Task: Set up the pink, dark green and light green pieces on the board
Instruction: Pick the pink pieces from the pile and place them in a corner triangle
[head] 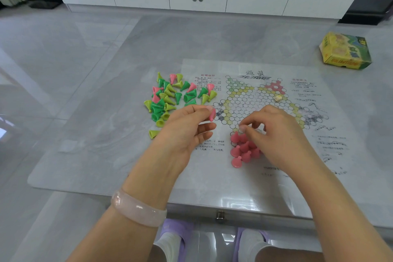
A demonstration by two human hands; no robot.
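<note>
Fingers of the left hand [187,127] pinched a pink piece [212,115], ready for the board [251,100]; the right hand [274,134] curled over the standing pink cluster [242,149], apparently seating one.

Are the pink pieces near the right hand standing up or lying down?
Standing up. The pink pieces sit on their wide bases on the board, narrow tips pointing upward, beside the right hand.

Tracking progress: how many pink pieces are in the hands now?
1: a pink piece pinched by the left hand. The right hand, curled over the standing pink pieces, may hide another.
</note>
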